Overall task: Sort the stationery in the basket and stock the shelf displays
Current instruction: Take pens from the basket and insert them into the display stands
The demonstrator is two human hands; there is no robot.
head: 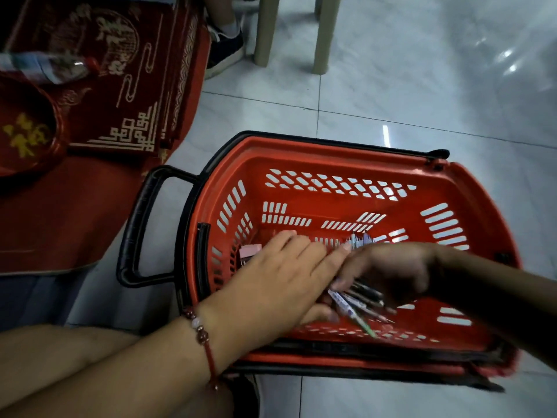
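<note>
A red plastic basket point(325, 164) with black handles stands on the tiled floor. Both hands reach down into it. My right hand point(388, 270) grips a bundle of pens point(358, 303), whose tips stick out above and below the fist. My left hand point(277, 276) lies flat with straight fingers beside it, its fingertips touching the right hand and its thumb near the lower pen ends. A pink eraser point(249, 250) lies on the basket floor by the left wall, partly hidden by my left hand.
Red mats with gold patterns point(120, 95) are stacked on the floor at the left, with a round red tray point(27, 131) and a plastic bottle point(51, 66) on them. Beige stool legs point(324, 34) and someone's shoe point(224, 49) are behind the basket.
</note>
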